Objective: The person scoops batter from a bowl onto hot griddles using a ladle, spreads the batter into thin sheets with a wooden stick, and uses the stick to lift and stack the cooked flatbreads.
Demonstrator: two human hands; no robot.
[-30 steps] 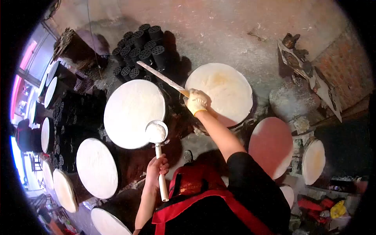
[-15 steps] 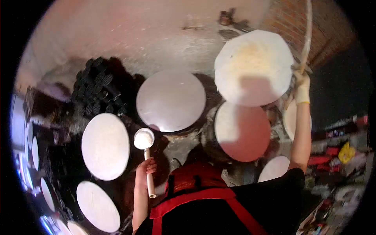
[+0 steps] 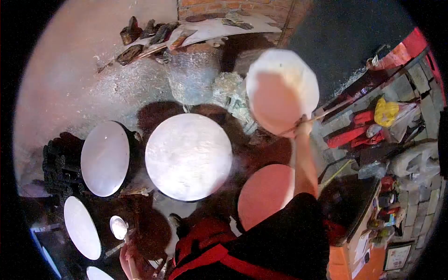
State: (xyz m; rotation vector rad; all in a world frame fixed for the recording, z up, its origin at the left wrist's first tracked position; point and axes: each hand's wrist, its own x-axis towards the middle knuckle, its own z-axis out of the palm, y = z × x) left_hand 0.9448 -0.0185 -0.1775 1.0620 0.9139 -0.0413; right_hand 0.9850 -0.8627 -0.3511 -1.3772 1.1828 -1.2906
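Note:
My left hand (image 3: 127, 254), low on the left, is closed around the handle of a ladle (image 3: 119, 227) whose bowl holds something white. At the upper right, my right hand (image 3: 304, 125) is closed around a long thin stick (image 3: 331, 111). The same hand is at the lower edge of a thin, round, pancake-like sheet (image 3: 305, 81), white with a tan patch and partly in reddish shadow. Whether the fingers also pinch the sheet is blurred. A bright round griddle plate (image 3: 188, 156) lies between my hands. Another round plate (image 3: 263, 193) is below my right forearm.
More round plates stand on the left, one greyish (image 3: 105, 158) and one white (image 3: 81, 227), near stacked black briquettes (image 3: 58, 161). A ledge (image 3: 214, 30) with dark pieces runs along the wall. An orange-fronted table (image 3: 352, 252) and bags (image 3: 387, 112) are at right.
The view has swung to the right. The sheet and my right hand have moved away from the plates toward the right side, and the stick has tipped from upright to slanting. The ladle stays in my left hand.

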